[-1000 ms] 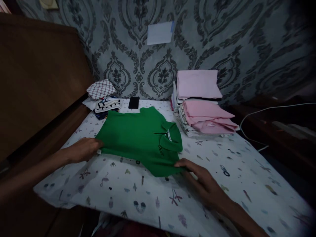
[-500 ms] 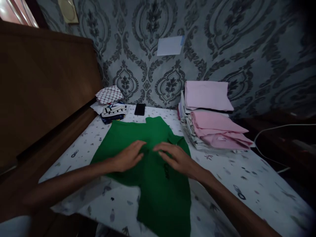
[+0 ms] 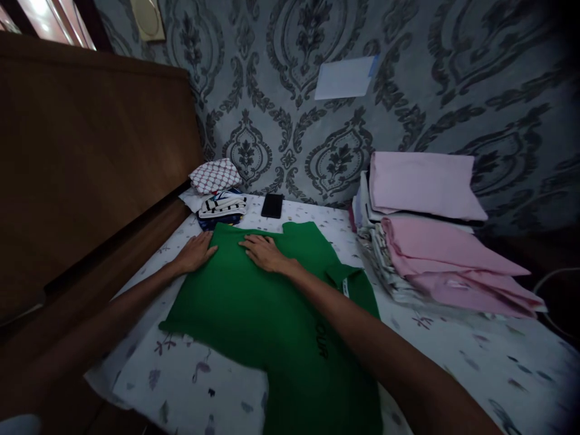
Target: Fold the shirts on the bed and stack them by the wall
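A green T-shirt lies spread over the patterned white sheet, its collar with a small white label towards the right and dark lettering on its chest partly behind my right forearm. My left hand rests at the shirt's far left edge, fingers stretched out and pointing away from me. Flat on the cloth near the far edge lies my right hand, its fingers apart and pointing left. Neither hand grips the fabric.
Folded clothes are stacked at the back left beside a black phone. A taller pile with pink cloth stands at the right. A wooden board borders the left side, and a patterned wall rises behind.
Both hands have moved from above the shirt's middle to its far left part and now lie on it. The view has shifted left, and the shirt's left part looks smoother.
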`<state>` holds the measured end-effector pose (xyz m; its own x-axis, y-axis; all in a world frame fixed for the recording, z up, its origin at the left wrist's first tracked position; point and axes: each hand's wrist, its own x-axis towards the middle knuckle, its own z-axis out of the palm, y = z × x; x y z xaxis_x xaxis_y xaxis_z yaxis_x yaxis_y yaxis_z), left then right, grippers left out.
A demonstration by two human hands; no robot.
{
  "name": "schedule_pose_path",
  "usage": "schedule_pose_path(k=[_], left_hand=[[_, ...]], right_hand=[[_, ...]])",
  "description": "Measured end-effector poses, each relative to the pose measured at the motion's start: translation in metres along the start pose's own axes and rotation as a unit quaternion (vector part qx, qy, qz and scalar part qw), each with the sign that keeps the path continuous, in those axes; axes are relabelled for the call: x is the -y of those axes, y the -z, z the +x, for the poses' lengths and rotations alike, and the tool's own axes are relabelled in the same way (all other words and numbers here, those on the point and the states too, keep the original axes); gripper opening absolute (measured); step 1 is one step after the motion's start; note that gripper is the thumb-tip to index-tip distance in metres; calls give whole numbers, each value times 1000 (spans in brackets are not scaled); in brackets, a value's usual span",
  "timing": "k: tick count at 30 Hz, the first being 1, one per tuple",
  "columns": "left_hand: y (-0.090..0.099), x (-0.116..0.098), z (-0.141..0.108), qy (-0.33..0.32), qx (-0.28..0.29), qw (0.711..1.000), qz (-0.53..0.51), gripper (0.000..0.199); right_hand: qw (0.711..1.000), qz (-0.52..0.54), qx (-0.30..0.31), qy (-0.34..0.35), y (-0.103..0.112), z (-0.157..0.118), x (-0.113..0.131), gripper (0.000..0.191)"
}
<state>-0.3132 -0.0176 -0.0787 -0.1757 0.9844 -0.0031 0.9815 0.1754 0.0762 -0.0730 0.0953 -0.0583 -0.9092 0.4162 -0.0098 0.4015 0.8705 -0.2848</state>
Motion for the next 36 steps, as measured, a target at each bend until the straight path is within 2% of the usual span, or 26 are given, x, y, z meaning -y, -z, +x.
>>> schedule_pose_path(k=[6,12,15,17,20,23,25,28,31,33,35,36], left_hand=[[8,2,12,3,-27,999,-23,49],[17,20,9,1,-42,996,-79,47],[17,19,14,-18,-79,994,-74,41],[16,15,23,-73,-103,991,-54,37],[12,10,41,-145,-79,986,-7,38],[8,13,57,-110,-70,991,28,42],[7,17,61,-92,-68,993,37,44],[7,23,54,-106,-70,992,26,45],[13,22,35,-123,-99,988,-9,44],[19,18,19,-140,-105,984,-26,39],[24,13,4,-175,-79,981,-37,33],[26,10,-2,-197,-57,978,-41,31]], right_hand=[[997,-12,-31,-63,-10,40,-3,47],[994,-3,-63,-91,-18,44,7,45],[994,4,-80,-73,-26,30,34,41],[996,10,-82,-21,-33,13,61,38],[995,23,-60,78,-43,-17,103,37],[986,45,-33,156,-47,-43,130,38],[982,62,-19,180,-46,-56,139,37],[981,80,-23,177,-45,-73,146,36],[983,60,-34,172,-45,-87,155,36],[986,30,-28,160,-45,-92,162,26],[990,9,-22,141,-46,-92,166,12],[991,9,-18,131,-47,-91,168,13]])
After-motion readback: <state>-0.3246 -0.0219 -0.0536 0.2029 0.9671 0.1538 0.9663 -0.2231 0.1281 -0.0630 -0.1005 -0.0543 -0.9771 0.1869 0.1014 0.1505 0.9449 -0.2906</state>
